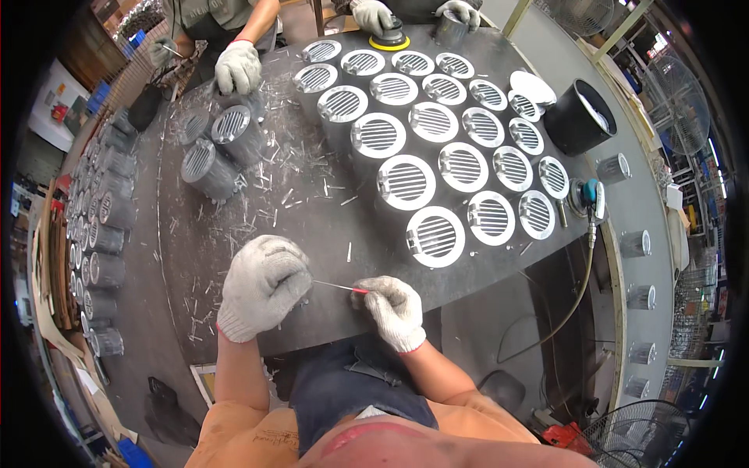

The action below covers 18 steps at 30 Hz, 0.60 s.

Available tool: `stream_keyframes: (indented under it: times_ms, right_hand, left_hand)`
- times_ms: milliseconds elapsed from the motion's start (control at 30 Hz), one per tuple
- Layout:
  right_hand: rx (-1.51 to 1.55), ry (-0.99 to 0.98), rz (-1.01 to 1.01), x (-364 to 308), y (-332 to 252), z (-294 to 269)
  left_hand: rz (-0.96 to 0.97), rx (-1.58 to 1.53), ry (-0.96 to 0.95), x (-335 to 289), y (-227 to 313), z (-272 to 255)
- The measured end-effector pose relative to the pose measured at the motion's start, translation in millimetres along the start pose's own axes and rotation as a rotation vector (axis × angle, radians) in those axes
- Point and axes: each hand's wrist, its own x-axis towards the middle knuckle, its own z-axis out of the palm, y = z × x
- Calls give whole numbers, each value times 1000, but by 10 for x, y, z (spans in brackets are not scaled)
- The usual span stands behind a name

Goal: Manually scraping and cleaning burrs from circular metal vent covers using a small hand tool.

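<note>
My right hand (392,310), in a white knit glove, is closed round the red handle of a thin metal-shafted tool (335,285). The shaft points left and its far end meets the fingers of my left hand (267,282). That hand is gloved as well, its fingers curled together, and whatever may be inside them is hidden. Both hands are over the near edge of a dark table (312,226). Ahead and to the right stand rows of metal cylinders with round slotted tops (406,182). Loose metal slivers (290,193) lie beyond my left hand.
Across the table, a co-worker's gloved hand (238,69) is by slotted cylinders (209,168); another's hand (373,15) rests on a yellow-edged sander (389,39). At right are a black bucket (577,121) and a hosed teal sander (591,195). More cylinders (105,238) stand far left.
</note>
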Motion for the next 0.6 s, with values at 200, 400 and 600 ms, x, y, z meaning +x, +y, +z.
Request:
stream_keyframes:
  times_ms: [200, 400, 600]
  right_hand:
    - [25, -51, -55, 17, 27, -10]
    - [-106, -101, -177, 65, 9, -29]
    - [-229, -124, -285, 65, 31, -36]
  left_hand:
    - [56, 22, 3, -2, -17, -14]
    - [57, 21, 24, 34, 13, -15]
    - [-12, -40, 33, 2, -8, 20]
